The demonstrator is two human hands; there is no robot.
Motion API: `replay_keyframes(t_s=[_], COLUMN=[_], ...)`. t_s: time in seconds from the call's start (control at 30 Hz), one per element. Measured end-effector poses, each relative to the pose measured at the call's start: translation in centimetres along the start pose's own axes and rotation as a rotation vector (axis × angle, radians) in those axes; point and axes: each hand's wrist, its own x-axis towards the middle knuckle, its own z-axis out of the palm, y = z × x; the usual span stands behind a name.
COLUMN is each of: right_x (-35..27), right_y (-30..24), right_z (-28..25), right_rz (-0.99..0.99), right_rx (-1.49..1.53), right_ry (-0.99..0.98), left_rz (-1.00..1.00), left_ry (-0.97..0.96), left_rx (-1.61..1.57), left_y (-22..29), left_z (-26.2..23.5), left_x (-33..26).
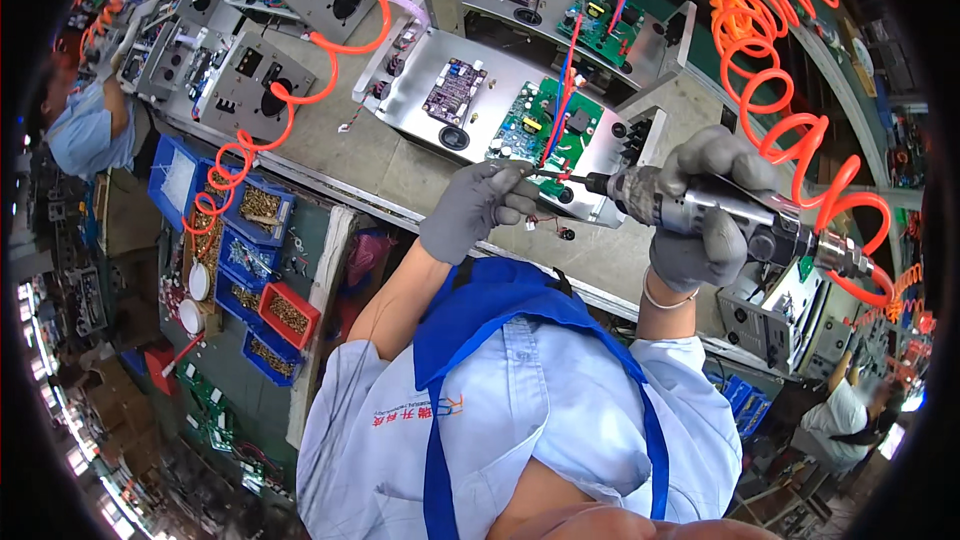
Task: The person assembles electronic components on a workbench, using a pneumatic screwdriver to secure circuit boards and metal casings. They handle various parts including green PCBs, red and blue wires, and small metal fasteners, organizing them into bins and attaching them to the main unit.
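Note:
In a grey glove, my right hand [715, 205] wraps round a pneumatic screwdriver [690, 208], held nearly level with its bit pointing left. My left hand [480, 205], gloved too, has its thumb and forefinger pinched at the tip of the bit; whether a screw sits there is too small to make out. Both hands are over the near edge of a metal chassis [400, 90]. On the chassis are a green circuit board [575, 130] with red and blue wires [561, 105] rising from it, and a smaller purplish board [455, 92].
An orange coiled air hose [850, 202] runs to the screwdriver's rear. Beyond stands a second chassis [500, 2] with similar boards. Blue bins [262, 208] and a red bin [289, 315] of small fasteners lie at left. Another coiled hose [235, 155] hangs there. Other people work farther off.

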Motion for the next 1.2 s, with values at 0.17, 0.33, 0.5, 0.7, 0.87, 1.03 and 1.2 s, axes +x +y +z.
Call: replay_keyframes(t_s=[0.17, 0.33, 0.5, 0.7, 0.87, 1.03, 1.2], right_x=[-0.4, -0.6, 0.3, 2.1, 2.7, 2.3, 3.3], right_y=[-0.5, -0.7, -0.7, 0.5, 4.5, 6.9, 7.3], right_z=[-0.9, -2.0, -3.9, -4.2, -2.8, -2.1, -1.3], right_rz=[-0.024, -0.013, -0.03, -0.017, 0.17, 0.354, 0.43], right_rx=[0.041, 0.062, 0.103, -0.072, -0.21, -0.263, -0.223], right_ry=[0.051, 0.089, 0.068, 0.153, 0.143, 0.142, 0.104], left_rz=[-0.045, -0.111, -0.209, 0.151, 0.534, 0.235, 0.25], left_ry=[0.03, -0.071, -0.063, 0.183, 0.224, -0.003, -0.06], left_rx=[-0.094, -0.061, 0.101, 0.986, 1.607, 1.773, 1.717], left_y=[0.1, -0.6, 0.6, 4.8, 6.9, 7.9, 7.5], left_z=[1.8, 1.4, 2.3, 0.8, -2.2, -2.6, -3.8], left_x=[1.2, 2.0, 2.6, 4.8, 11.0, 13.7, 14.5])
